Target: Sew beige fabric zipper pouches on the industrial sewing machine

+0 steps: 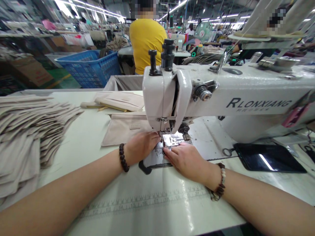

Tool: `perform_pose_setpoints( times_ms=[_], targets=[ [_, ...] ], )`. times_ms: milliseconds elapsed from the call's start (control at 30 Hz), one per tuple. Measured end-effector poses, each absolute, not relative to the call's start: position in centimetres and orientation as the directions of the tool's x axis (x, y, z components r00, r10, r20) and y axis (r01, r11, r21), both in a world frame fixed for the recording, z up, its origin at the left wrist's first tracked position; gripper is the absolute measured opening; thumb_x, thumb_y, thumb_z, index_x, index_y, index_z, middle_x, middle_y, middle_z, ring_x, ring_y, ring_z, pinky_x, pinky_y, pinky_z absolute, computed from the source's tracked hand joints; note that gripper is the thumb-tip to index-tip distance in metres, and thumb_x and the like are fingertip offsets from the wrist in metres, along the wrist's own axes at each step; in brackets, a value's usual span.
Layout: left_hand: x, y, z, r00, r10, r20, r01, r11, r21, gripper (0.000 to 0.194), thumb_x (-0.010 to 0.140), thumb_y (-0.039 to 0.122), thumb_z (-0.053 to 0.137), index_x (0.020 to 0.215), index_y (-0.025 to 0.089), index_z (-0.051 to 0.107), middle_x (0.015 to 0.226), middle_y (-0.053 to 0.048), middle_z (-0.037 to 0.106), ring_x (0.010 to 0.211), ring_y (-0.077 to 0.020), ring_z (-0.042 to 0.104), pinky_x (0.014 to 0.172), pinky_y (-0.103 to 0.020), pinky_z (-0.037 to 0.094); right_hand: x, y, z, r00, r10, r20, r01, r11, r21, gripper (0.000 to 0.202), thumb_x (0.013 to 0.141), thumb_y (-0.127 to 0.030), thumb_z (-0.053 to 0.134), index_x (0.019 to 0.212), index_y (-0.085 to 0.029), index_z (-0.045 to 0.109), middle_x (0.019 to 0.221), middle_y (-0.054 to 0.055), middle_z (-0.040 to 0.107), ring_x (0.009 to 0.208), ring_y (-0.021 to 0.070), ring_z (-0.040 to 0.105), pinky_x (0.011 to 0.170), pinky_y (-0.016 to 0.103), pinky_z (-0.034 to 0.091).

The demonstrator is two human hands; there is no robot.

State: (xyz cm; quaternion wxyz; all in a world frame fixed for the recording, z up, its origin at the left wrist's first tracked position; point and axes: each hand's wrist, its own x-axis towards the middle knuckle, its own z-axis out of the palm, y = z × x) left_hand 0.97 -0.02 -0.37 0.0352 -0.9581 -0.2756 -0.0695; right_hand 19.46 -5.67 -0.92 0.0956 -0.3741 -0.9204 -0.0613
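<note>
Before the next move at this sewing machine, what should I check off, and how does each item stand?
1. Left hand well clear of the needle area: not ok, fingertips close beside it.
2. Right hand well clear of it: not ok, fingertips close too.
3. Beige fabric piece with label patch lying flat: ok, in its visible part.
4. Needle threaded: cannot tell, too small.
5. Fabric stack apart from that piece: ok.
6. Black-screened tablet away from both hands: ok.

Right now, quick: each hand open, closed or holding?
Left hand: by the beige fabric; grip can't be told.
Right hand: over the metal plate; grip can't be told.
</note>
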Motion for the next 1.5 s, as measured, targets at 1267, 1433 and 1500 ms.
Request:
perform_pose_setpoints(
  times_ms=[1267, 1433, 1500],
  targets=[
    [-0.7, -2.6, 4.3, 0.800, 0.568, -0.194, 0.598, -0.783, 0.172, 0.030, 0.076, 0.028, 0.061, 0.104, 0.017, 0.060, 0.095, -0.007, 0.059, 0.087, -0.0199, 0.056, 0.077, -0.030, 0.045, 19.8, -5.6, -0.4, -0.715, 0.662, 0.224, 0.686, 0.727, 0.042, 0.026, 0.090, -0.026, 0.037, 0.085, -0.015, 0.060, 0.059, -0.001, 0.057, 0.048, 0.0101, 0.040, 0.052, 0.028, 0.016],
    [-0.9, -3.7, 4.9, 0.780, 0.590, -0.210, 0.625, -0.749, 0.220, 0.041, 0.076, 0.039, 0.059, 0.109, 0.016, 0.057, 0.102, -0.010, 0.056, 0.091, -0.0217, 0.055, 0.082, -0.034, 0.045, 19.8, -5.4, -0.3, -0.715, 0.682, 0.153, 0.695, 0.718, 0.043, 0.026, 0.090, -0.027, 0.037, 0.082, -0.017, 0.059, 0.062, 0.000, 0.058, 0.050, 0.0099, 0.042, 0.052, 0.028, 0.016],
    [-1.2, -5.8, 5.3, 0.802, 0.564, -0.198, 0.598, -0.763, 0.247, 0.061, 0.067, 0.052, 0.063, 0.113, 0.013, 0.054, 0.113, -0.014, 0.052, 0.100, -0.0264, 0.052, 0.086, -0.038, 0.044, 19.9, -5.5, 0.2, -0.708, 0.698, 0.110, 0.705, 0.708, 0.043, 0.024, 0.089, -0.026, 0.038, 0.084, -0.017, 0.059, 0.063, 0.000, 0.059, 0.052, 0.0104, 0.044, 0.051, 0.028, 0.016]
  ],
)
